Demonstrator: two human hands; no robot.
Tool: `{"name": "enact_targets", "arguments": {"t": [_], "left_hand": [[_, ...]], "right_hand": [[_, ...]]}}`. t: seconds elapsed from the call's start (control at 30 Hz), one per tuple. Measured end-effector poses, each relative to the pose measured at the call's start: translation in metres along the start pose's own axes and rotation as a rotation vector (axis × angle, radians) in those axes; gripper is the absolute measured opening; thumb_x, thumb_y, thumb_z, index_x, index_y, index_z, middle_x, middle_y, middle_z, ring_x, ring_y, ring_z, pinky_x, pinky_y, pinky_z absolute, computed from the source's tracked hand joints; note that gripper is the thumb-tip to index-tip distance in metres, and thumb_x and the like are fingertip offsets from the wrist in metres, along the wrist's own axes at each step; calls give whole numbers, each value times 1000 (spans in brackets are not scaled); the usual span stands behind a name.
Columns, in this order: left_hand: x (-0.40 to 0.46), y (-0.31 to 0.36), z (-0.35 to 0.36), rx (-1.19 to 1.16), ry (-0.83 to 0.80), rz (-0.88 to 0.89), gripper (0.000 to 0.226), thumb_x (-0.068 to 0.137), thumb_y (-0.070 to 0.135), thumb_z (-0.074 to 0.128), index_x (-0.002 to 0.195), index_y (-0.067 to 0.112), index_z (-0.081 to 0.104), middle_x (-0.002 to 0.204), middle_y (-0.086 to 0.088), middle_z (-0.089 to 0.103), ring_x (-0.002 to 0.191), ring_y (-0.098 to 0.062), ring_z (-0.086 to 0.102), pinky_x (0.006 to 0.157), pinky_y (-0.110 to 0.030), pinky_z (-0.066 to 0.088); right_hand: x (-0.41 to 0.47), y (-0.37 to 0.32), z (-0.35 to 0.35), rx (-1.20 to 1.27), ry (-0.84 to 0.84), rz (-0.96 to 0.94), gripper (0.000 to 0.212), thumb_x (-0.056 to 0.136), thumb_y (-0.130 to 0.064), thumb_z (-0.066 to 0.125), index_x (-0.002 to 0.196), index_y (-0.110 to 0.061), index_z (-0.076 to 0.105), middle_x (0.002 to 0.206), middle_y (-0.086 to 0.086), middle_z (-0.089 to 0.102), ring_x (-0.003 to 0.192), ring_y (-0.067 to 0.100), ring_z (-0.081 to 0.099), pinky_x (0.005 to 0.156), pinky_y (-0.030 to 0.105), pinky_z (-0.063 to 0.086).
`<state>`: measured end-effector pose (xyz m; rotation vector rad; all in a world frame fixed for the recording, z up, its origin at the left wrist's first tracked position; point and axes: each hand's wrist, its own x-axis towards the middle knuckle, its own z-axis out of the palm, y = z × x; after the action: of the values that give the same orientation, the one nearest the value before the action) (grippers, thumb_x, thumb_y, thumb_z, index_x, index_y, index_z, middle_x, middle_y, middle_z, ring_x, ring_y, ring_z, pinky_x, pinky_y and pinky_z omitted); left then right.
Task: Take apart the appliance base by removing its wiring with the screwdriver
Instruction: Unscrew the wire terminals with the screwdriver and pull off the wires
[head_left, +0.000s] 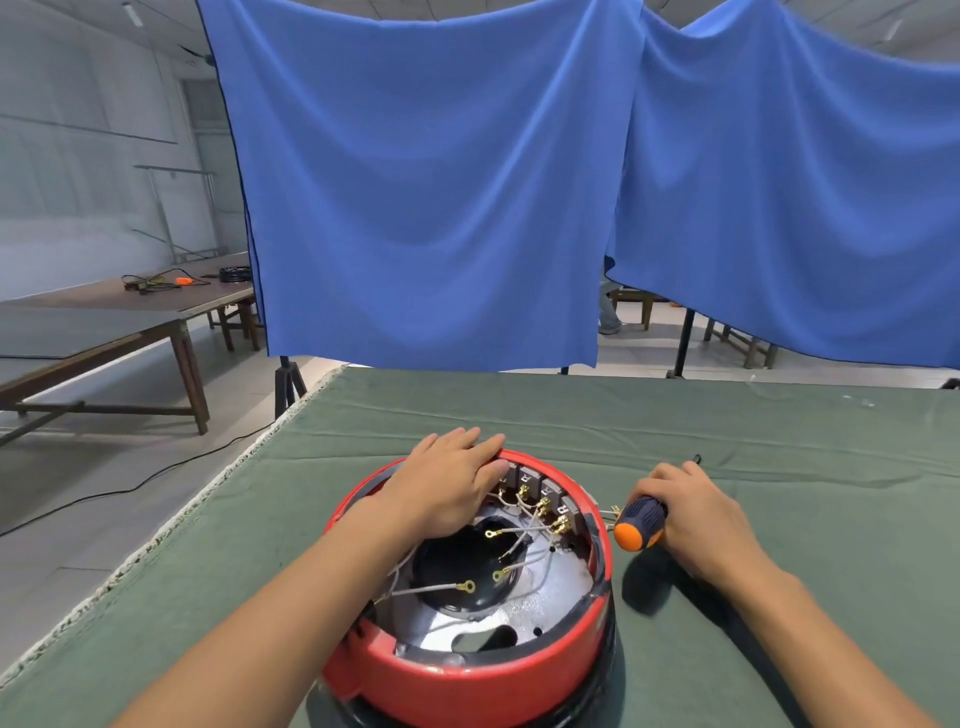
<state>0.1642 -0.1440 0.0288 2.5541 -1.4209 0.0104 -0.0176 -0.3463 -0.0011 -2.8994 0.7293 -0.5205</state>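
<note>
Several ring-terminal wires (524, 535) lay loose just beside left grip (448, 486), spread flat on appliance base (467, 670); snag risk. Right grip (691, 517) clenched screwdriver (640, 522) on counter (779, 426); tip slip possible.

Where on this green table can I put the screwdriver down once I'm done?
Bare green cloth runs between the red base and the table's far edge, and right of the right hand holding the screwdriver. It is crowded inside the base: loose wires and the left hand.

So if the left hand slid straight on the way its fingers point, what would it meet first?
Its fingers point away from the person, over the red appliance base's far rim. Beyond that, the left hand would likely meet only the green table cloth; height above it is unclear.
</note>
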Motion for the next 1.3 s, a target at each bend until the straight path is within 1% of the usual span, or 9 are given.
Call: {"name": "enact_targets", "arguments": {"t": [0.23,0.37,0.47,0.6,0.77,0.97,1.07,1.17,1.3], "left_hand": [[3,-2,1,28,32,-7,47,101,42,27,147,32,27,146,1,38,132,-22,35,107,-37,25],[-2,0,4,50,62,-49,47,101,45,22,147,37,24,144,2,39,129,-22,35,104,-38,24],[-2,6,1,133,74,-99,46,101,45,20,146,36,25,141,-1,44,126,-25,38,102,-40,27],[-5,11,0,190,92,-157,45,101,44,18,144,35,29,135,-6,49,122,-28,40,99,-40,30],[-3,17,-1,262,111,-240,43,102,42,20,140,30,36,130,-9,52,118,-30,39,93,-38,34],[-2,22,2,315,244,-245,34,102,34,24,125,22,46,120,-8,56,113,-28,42,87,-36,35],[-1,19,4,274,351,-91,41,99,21,34,139,23,38,131,-4,51,119,-25,41,92,-34,33],[-3,23,4,114,315,33,56,90,8,40,142,29,38,139,-1,47,124,-23,39,98,-32,30],[-5,23,3,-15,271,-31,57,89,6,41,138,34,44,143,2,45,128,-22,36,103,-34,27]], "right_hand": [[-1,-1,-10,118,50,9,31,80,-18,71,104,-37,65,99,-16,56,98,13,44,68,30,41],[0,-13,-30,451,333,-47,23,74,-12,81,90,-23,71,87,-7,65,87,23,61,76,37,49],[0,-36,-51,724,516,-23,18,77,-15,79,76,-30,68,74,-15,68,71,9,63,68,20,49],[-4,-65,-77,1045,644,25,15,81,-14,72,68,-20,68,62,-2,65,52,16,62,58,35,53],[-14,-84,-85,1278,657,91,18,87,-12,65,70,-9,66,65,2,70,44,14,55,46,27,50],[-15,-85,-91,1373,743,90,35,93,-12,57,59,-5,60,58,4,66,31,12,40,33,18,30],[-14,-86,-87,1367,735,77,35,92,-9,55,56,-7,58,56,4,64,31,12,37,34,16,28],[-13,-92,-82,1368,734,57,36,89,-11,57,53,-15,57,54,3,63,31,14,37,34,17,28],[-13,-96,-77,1371,734,44,34,83,-20,57,49,-19,59,54,2,62,30,15,39,34,19,31]]}}
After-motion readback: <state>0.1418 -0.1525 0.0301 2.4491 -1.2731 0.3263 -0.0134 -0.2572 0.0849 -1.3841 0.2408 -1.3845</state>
